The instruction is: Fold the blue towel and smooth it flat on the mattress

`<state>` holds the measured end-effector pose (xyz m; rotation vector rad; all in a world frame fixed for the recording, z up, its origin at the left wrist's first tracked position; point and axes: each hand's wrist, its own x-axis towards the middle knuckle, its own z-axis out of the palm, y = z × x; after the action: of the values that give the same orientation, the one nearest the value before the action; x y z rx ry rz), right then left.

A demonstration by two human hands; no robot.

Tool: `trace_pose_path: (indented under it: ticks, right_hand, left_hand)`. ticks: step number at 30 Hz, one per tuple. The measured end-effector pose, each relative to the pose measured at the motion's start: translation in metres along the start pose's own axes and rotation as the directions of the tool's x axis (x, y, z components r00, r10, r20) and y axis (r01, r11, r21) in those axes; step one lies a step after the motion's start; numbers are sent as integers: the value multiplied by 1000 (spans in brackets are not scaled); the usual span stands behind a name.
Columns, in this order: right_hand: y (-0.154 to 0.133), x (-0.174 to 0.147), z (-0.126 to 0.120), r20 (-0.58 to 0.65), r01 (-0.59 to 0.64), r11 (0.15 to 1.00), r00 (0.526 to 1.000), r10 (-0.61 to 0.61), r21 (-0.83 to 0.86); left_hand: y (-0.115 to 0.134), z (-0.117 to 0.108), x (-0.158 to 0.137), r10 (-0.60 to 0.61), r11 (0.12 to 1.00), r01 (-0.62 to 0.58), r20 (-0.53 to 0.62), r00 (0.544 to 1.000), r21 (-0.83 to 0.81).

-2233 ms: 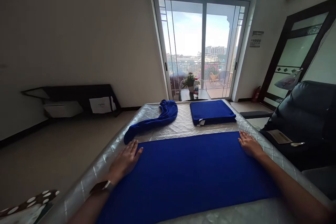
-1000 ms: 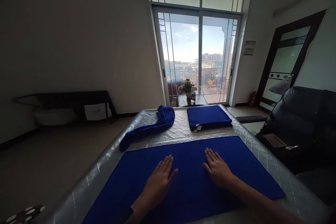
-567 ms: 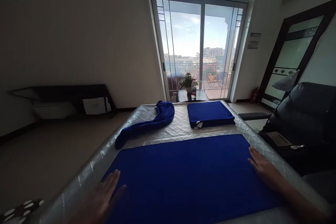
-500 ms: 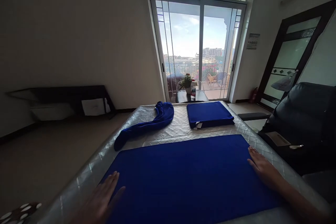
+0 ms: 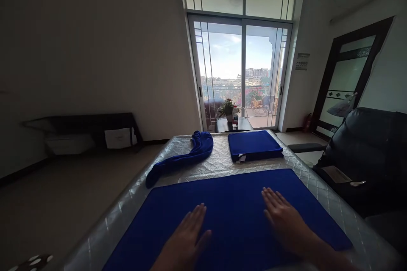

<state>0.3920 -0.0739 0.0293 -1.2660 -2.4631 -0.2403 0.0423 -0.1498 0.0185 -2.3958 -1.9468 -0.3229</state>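
Note:
A blue cloth [image 5: 235,207] lies spread out flat on the silvery quilted mattress [image 5: 219,150]. Over its left half, my left hand [image 5: 187,233] is open, palm down, fingers stretched forward and thumb apart. My right hand [image 5: 282,216] rests open on the right half in the same way, and neither holds anything. Beyond the cloth, a neatly folded blue stack of cloth [image 5: 254,145] with white tags on its near edge sits at the far right. To the far left, a bunched blue cloth [image 5: 190,154] trails toward the mattress's left edge.
A small dark table [image 5: 227,125] with a potted plant [image 5: 228,109] and a bottle [image 5: 235,117] stands past the mattress, before the sliding glass door [image 5: 219,63]. A black chair [image 5: 365,156] is on the right. A low black rack [image 5: 95,125] lines the left wall.
Both hands have moved inward from the cloth's left and right edges toward its middle. The camera view has tilted slightly upward.

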Motion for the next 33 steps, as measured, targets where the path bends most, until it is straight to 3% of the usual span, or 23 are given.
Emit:
trace_pose_path:
  ticks: [3, 6, 11, 17, 22, 25, 28, 33]
  right_hand:
    - [-56, 14, 19, -25, 173, 979, 985, -171, 106]
    - [-78, 18, 43, -19, 226, 960, 974, -226, 165]
    - [-75, 13, 59, 40, 133, 961, 988, -147, 241]
    - [-76, 12, 58, 34, 85, 964, 995, -97, 254]
    - [-77, 10, 47, 50, 75, 971, 995, -89, 228]
    - [-73, 7, 40, 75, 35, 975, 996, -52, 218]
    - [-60, 1, 35, 77, -3, 979, 997, -13, 205]
    - [-14, -16, 28, 85, -37, 982, 996, 21, 187]
  left_hand:
    - [59, 1, 24, 223, 974, -221, 42, 974, -52]
    - [83, 16, 35, 330, 942, -330, -8, 944, -64]
    - [80, 37, 36, 341, 938, -346, -93, 935, -37]
    - [77, 42, 33, 271, 962, -269, -144, 952, 33]
    - [78, 48, 32, 277, 960, -261, -200, 940, 104]
    - [69, 48, 26, 281, 957, -253, -238, 930, 139]
    - [45, 45, 9, 238, 968, -208, -244, 940, 141]
    - [-27, 35, -42, -18, 995, 35, -188, 982, 88]
